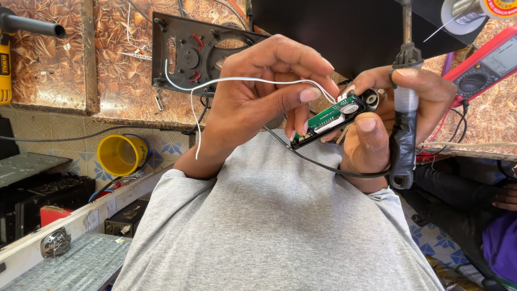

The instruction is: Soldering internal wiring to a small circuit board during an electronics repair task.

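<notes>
Two hands are gripping things: left hand pinching a bendy white wire, right hand holding a thin, breakable green board by its edges plus a soldering iron.

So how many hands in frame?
3. Left hand pinches a white wire by the board; right hand holds the board and a soldering iron; another person's hand is at the right edge. Others may be hidden.

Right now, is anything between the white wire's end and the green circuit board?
Nothing visible. The left hand pinches the white wire, whose end already reaches the green circuit board held by the right hand. The soldering iron stands off to one side.
</notes>
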